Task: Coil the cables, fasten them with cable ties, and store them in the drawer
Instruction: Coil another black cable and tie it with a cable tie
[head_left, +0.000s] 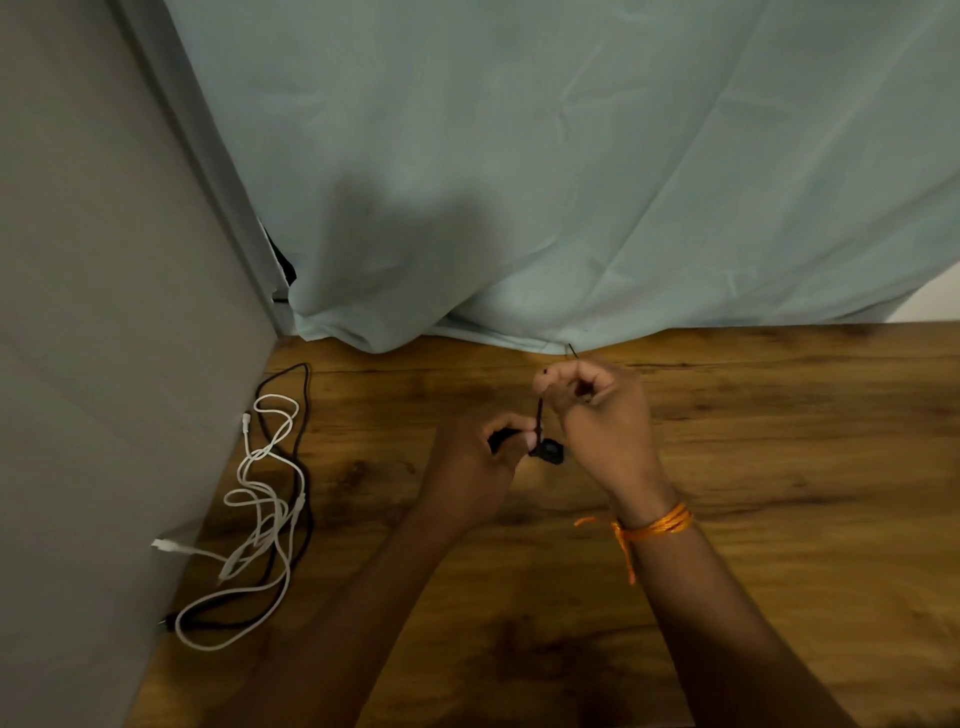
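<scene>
At the near left of the surface (779, 467), a white cable (260, 499) and a black cable (307, 415) lie loose and tangled, well apart from both hands. Mid-scene, the left hand (467, 462) curls its grip round a black bundle (548, 451), probably a coiled cable, though it is too dark to be sure. Just beyond, the right hand (597, 410) pinches the cable tie (539, 415). The tie's long axis runs from the bundle toward the far cloth (571, 156), so pulling that way should tighten it.
</scene>
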